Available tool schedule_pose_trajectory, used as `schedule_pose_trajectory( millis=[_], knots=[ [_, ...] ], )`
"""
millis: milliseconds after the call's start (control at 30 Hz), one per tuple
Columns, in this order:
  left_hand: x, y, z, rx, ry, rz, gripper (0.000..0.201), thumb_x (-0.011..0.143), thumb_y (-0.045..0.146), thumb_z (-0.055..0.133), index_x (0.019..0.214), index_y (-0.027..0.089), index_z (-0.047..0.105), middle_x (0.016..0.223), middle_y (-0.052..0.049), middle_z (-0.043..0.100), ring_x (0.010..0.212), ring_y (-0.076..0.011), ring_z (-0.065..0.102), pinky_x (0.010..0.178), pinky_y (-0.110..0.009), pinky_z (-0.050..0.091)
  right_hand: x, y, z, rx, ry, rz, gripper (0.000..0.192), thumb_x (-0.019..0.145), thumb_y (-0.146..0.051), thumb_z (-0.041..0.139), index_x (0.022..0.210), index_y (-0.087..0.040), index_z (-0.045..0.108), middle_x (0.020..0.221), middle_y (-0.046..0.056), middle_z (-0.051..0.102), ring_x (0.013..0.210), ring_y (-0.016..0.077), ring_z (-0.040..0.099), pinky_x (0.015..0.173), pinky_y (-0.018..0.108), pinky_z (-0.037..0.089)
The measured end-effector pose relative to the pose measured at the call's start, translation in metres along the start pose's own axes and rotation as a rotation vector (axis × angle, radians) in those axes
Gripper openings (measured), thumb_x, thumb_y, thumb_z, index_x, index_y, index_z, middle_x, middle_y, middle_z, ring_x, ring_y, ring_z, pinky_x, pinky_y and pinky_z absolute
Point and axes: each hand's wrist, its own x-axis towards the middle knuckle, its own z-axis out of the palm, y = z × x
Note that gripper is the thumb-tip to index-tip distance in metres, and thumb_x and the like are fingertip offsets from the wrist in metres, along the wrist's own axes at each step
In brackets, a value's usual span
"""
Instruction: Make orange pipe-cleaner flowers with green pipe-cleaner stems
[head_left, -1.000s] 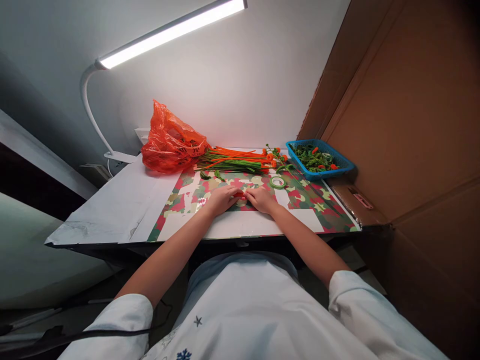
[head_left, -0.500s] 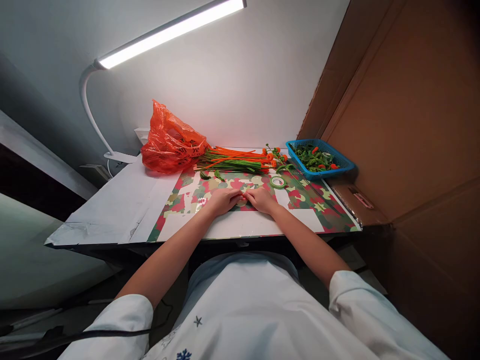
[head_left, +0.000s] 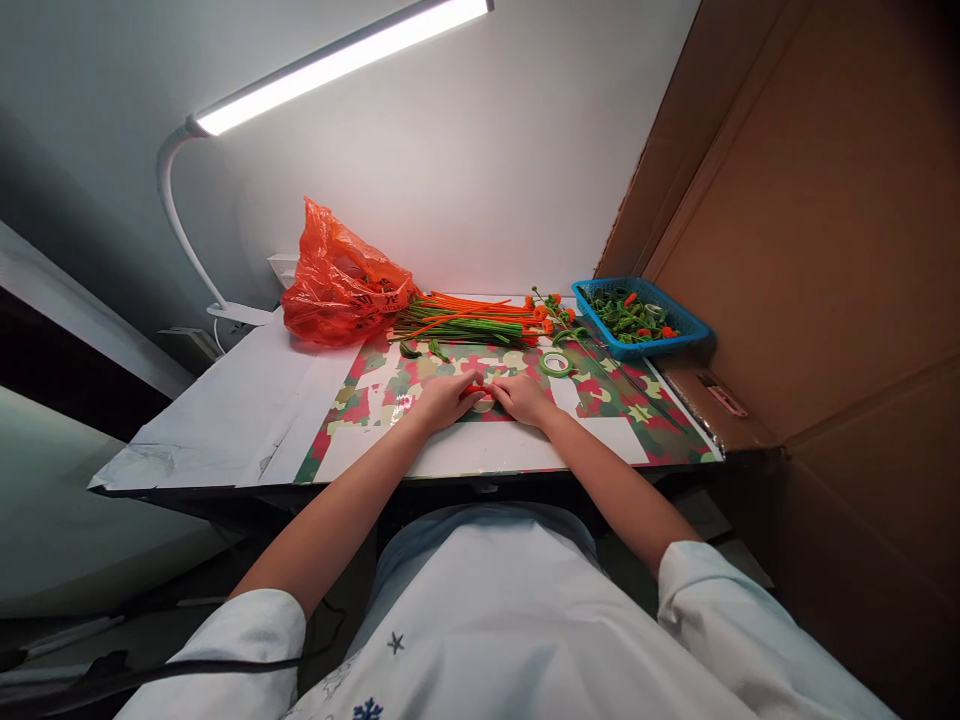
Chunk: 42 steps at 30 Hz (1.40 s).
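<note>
On patterned mat (head_left: pixel 600 395), left hand (head_left: pixel 444 399) and right hand (head_left: pixel 523 399) are both pinching small orange piece (head_left: pixel 475 389), fingertips meeting.

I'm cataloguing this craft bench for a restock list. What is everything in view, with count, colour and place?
Fuzzy wire stems: a bundle, orange and green, back of the table.
Plastic bag: one, orange, back left beside the stems.
Basket: one, blue, back right, holding green and orange pieces.
Tape roll: one, green, on the mat behind the right hand.
Mat: one, red, green and cream pattern, covering the table's right part.
Table: one, white top.
Lamp: one, white, lit, overhead.
Cardboard wall: brown, right side.
Small orange piece: one, between the fingertips.
Left hand: pinching the piece, on the mat.
Right hand: touching it from the other side.
</note>
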Motion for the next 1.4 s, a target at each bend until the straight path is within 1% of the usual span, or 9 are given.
schedule_pose_trajectory(
  millis=[300, 633, 867, 1033, 1133, 1233, 1400],
  knots=[
    [0.000, 0.003, -0.003, -0.027, 0.002, 0.014, 0.014, 0.091, 0.034, 0.052, 0.091, 0.023, 0.060, 0.066, 0.001, 0.062, 0.060, -0.0158, 0.055, 0.057, -0.025, 0.034, 0.001, -0.001, -0.001, 0.006, -0.005, -0.008, 0.035, 0.099, -0.030, 0.039, 0.074, -0.019, 0.061, 0.070, 0.002, 0.065, 0.064, 0.0155, 0.050, 0.063, 0.026, 0.026],
    [0.000, 0.008, -0.006, -0.092, 0.008, -0.001, 0.021, 0.090, 0.035, 0.050, 0.076, 0.022, 0.057, 0.058, 0.003, 0.056, 0.052, -0.0130, 0.045, 0.055, -0.024, 0.033, 0.001, 0.000, 0.000, 0.013, -0.009, -0.002, 0.035, 0.099, -0.030, 0.040, 0.074, -0.020, 0.063, 0.069, 0.002, 0.065, 0.064, 0.0153, 0.050, 0.061, 0.026, 0.026],
    [0.000, 0.009, -0.005, -0.118, 0.031, -0.026, 0.016, 0.087, 0.034, 0.053, 0.079, 0.021, 0.059, 0.056, 0.003, 0.055, 0.050, -0.0125, 0.044, 0.054, -0.024, 0.032, 0.000, -0.001, 0.000, 0.011, -0.013, -0.008, 0.036, 0.099, -0.030, 0.039, 0.074, -0.019, 0.063, 0.070, 0.002, 0.066, 0.065, 0.0156, 0.051, 0.063, 0.027, 0.026],
    [0.000, 0.009, -0.005, -0.127, 0.025, -0.035, 0.013, 0.083, 0.030, 0.055, 0.087, 0.021, 0.063, 0.053, 0.004, 0.054, 0.050, -0.0126, 0.045, 0.054, -0.024, 0.032, 0.000, -0.003, -0.001, 0.006, -0.015, -0.010, 0.035, 0.099, -0.029, 0.040, 0.074, -0.019, 0.062, 0.070, 0.002, 0.066, 0.065, 0.0154, 0.051, 0.063, 0.027, 0.027],
    [0.000, 0.009, -0.005, -0.138, 0.008, -0.031, 0.015, 0.084, 0.030, 0.055, 0.089, 0.021, 0.066, 0.057, 0.003, 0.059, 0.053, -0.0127, 0.048, 0.055, -0.024, 0.033, 0.000, -0.002, -0.001, 0.003, -0.017, -0.008, 0.034, 0.099, -0.028, 0.041, 0.075, -0.019, 0.064, 0.070, 0.003, 0.066, 0.065, 0.0153, 0.052, 0.063, 0.027, 0.027],
    [0.001, 0.009, -0.006, -0.163, -0.017, -0.024, 0.020, 0.086, 0.033, 0.053, 0.088, 0.020, 0.068, 0.061, 0.001, 0.062, 0.055, -0.0128, 0.051, 0.056, -0.024, 0.034, 0.000, -0.001, -0.001, 0.002, -0.019, -0.011, 0.032, 0.098, -0.028, 0.042, 0.079, -0.019, 0.065, 0.074, 0.003, 0.069, 0.067, 0.0155, 0.055, 0.063, 0.026, 0.028],
    [0.001, 0.010, -0.009, -0.223, -0.057, -0.033, 0.027, 0.089, 0.036, 0.050, 0.086, 0.018, 0.069, 0.062, 0.000, 0.063, 0.057, -0.0121, 0.051, 0.056, -0.023, 0.035, 0.000, 0.000, 0.000, -0.006, -0.027, -0.036, 0.028, 0.098, -0.028, 0.045, 0.084, -0.018, 0.067, 0.080, 0.004, 0.071, 0.070, 0.0154, 0.057, 0.064, 0.026, 0.030]
  ],
)
